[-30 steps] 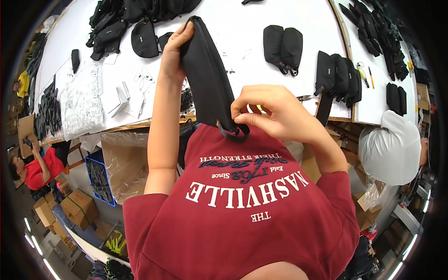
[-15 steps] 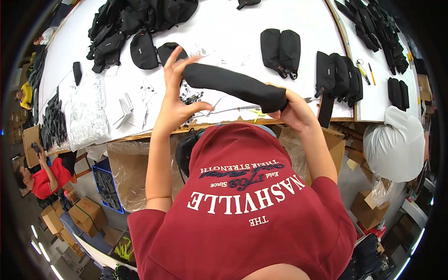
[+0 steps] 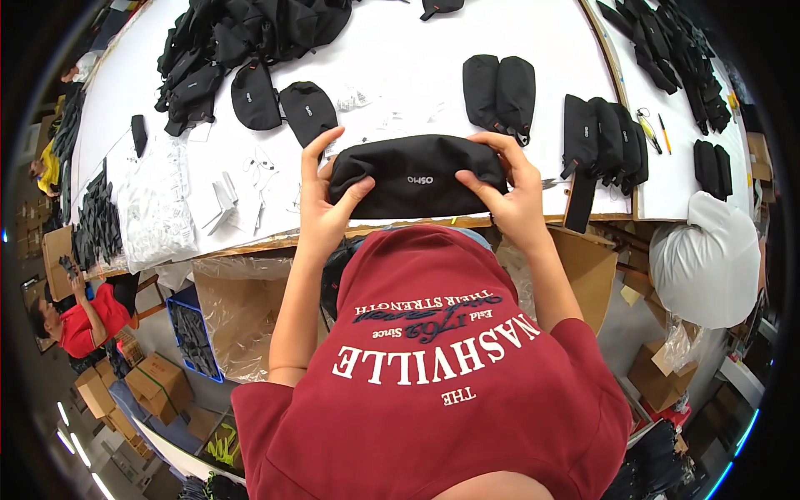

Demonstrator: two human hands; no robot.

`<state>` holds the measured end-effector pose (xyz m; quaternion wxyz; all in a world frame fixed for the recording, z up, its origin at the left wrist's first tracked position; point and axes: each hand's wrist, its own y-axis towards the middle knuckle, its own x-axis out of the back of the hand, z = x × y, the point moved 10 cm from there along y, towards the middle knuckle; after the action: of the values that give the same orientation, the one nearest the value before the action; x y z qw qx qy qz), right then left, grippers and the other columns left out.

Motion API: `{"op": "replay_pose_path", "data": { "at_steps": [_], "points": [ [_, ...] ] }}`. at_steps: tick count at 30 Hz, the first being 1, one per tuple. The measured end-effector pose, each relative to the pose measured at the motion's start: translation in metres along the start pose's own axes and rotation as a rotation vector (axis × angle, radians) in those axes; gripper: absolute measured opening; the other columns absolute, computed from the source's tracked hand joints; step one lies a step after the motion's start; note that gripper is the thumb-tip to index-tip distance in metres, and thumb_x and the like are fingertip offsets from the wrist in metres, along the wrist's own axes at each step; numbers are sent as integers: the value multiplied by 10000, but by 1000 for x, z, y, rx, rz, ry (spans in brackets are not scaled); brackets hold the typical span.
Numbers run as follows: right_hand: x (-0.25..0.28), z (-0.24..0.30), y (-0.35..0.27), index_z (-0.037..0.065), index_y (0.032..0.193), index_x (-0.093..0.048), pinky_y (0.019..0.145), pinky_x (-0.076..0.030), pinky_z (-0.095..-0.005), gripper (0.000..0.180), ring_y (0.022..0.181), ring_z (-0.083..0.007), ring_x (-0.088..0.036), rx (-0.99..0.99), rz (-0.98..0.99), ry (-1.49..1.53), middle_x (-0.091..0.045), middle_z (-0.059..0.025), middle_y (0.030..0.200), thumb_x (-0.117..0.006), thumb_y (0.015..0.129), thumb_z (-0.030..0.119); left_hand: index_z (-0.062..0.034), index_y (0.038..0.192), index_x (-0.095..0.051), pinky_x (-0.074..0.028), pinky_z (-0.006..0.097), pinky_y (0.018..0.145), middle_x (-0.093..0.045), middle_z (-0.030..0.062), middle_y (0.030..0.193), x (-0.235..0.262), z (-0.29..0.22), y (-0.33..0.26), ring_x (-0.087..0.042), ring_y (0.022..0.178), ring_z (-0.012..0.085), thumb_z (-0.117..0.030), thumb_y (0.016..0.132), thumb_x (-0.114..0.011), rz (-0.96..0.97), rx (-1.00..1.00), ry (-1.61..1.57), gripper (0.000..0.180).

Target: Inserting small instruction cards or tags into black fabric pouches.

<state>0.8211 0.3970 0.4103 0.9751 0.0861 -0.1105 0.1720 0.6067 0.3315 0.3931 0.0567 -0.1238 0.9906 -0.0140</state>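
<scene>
The left hand pinched the left end of a black pouch; its thumb pressed on the front face, one finger pointed up past the end, and the remaining fingers were partly hidden. The right hand pinched the right end, thumb in front and fingers over the top edge. The pouch lay lengthwise between the hands, above the near edge of the table.

Handling: the cloth creased at the thumbs, so the pouch was judged light, soft and not fragile, with little risk of slipping. The best hold was judged to be at both ends, thumbs in front (a one-ended hold would probably let the body sag).

Just beyond the left hand lay a second pouch, near a third pouch. A pair of pouches lay beyond the right hand, with a row of pouches farther right. A black heap occupied the far left; clear plastic bags lay nearer.
</scene>
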Motion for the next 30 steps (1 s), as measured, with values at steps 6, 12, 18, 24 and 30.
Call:
{"op": "replay_pose_path", "data": {
  "at_steps": [6,12,18,24,30],
  "points": [
    [20,17,-2,-1,862,-631,651,-441,-220,166,695,-125,-576,197,-177,39,-622,-52,749,-734,732,11,-29,1012,-575,-354,164,652,-553,-31,819,4,-11,1,-462,723,33,-49,881,-614,-41,-231,115,138],
    [25,11,-4,-14,812,-616,598,-413,-223,171,630,-114,-529,148,-136,-13,-590,-42,691,-722,787,117,-35,1078,-541,-400,192,708,-573,7,884,-7,-9,7,-513,783,59,-57,860,-647,17,-164,83,243],
    [27,1,-1,-19,807,-613,592,-414,-228,189,630,-102,-527,35,-162,6,-593,-46,678,-715,806,141,-32,1104,-537,-444,210,789,-604,29,949,-19,1,12,-572,872,83,44,784,-672,111,-145,247,355],
    [27,6,-1,-1,795,-621,578,-415,-234,168,607,-128,-539,142,-183,-65,-592,-56,671,-737,775,118,2,1005,-573,-420,175,708,-579,3,860,-7,9,11,-522,797,50,14,858,-600,-39,-152,206,150],
    [42,-6,9,19,841,-636,613,-446,-258,188,662,-188,-585,306,-218,-303,-616,-77,745,-765,733,103,-17,1159,-522,-432,237,728,-582,69,1131,-18,32,27,-539,857,98,-166,937,-542,187,-16,108,268]
  ]
}}
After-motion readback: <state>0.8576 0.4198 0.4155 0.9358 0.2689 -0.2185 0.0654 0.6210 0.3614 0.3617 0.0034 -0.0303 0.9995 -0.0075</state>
